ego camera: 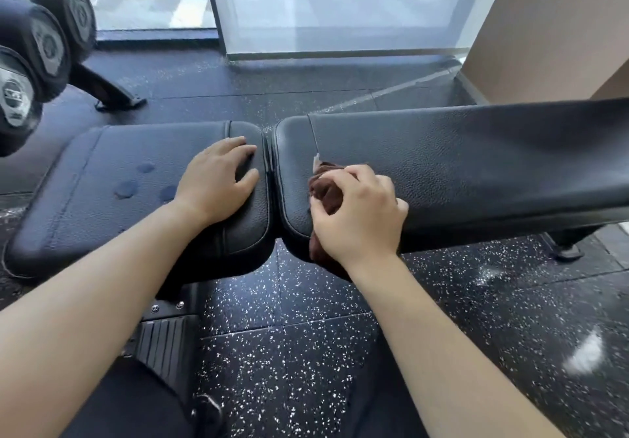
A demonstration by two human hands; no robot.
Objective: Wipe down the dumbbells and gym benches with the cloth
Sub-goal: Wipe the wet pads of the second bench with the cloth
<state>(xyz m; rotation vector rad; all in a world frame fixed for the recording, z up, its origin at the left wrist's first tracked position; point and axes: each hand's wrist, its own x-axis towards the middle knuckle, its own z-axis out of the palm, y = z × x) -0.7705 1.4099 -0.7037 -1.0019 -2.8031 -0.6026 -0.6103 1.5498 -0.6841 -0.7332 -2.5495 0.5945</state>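
A black padded gym bench runs across the view in two pads: a seat pad [112, 179] on the left and a long back pad [476, 162] on the right, with a narrow gap between them. My left hand [218, 179] lies flat, fingers spread, on the seat pad's right end. My right hand [360, 216] presses a bunched dark brown cloth [325, 189] onto the left end of the back pad, near its front edge; part of the cloth hangs below the pad. Black hex dumbbells [41, 43] sit on a rack at the upper left.
Wet spots mark the seat pad [127, 187]. The rack's foot [112, 94] stands on the speckled rubber floor [306, 335] behind the bench. The bench's base [163, 339] is beside my knee. A glass wall [340, 12] and a beige wall [551, 29] stand beyond.
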